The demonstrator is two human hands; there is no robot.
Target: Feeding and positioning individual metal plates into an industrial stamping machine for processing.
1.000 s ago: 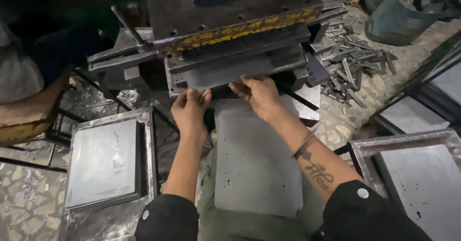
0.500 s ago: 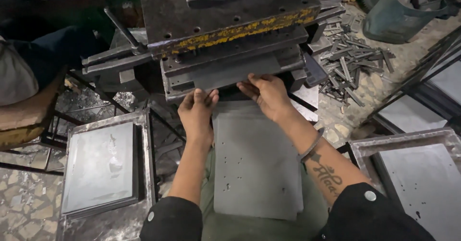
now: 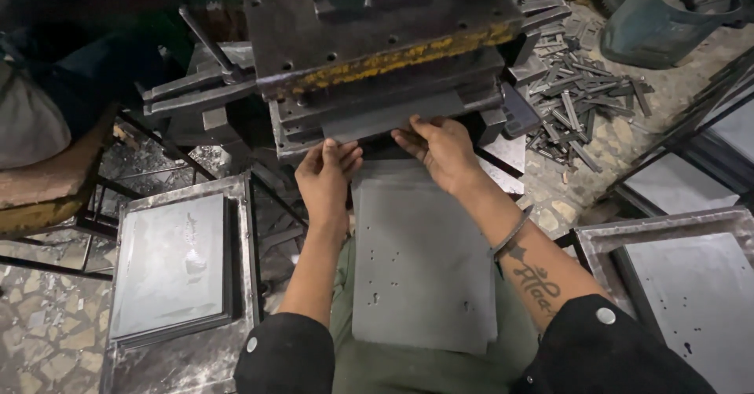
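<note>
Both hands pinch a grey metal sheet (image 3: 393,123) at the press (image 3: 377,56) slot's front edge, left hand (image 3: 326,178) and right hand (image 3: 440,150) fingertips just under the die, so a slip or early stroke could crush them.

1. Two hands at the machine: left hand (image 3: 326,175); right hand (image 3: 441,150).
2. One press (image 3: 377,40) with one yellow-edged plate.
3. One grey sheet (image 3: 393,119) in the press slot; one stack of grey sheets (image 3: 424,268) on the lap.
4. Two metal trays of sheets: left tray (image 3: 184,347); right tray (image 3: 667,225).
5. One heap of metal strips (image 3: 581,107); too many to count.
6. One bangle (image 3: 510,233).
</note>
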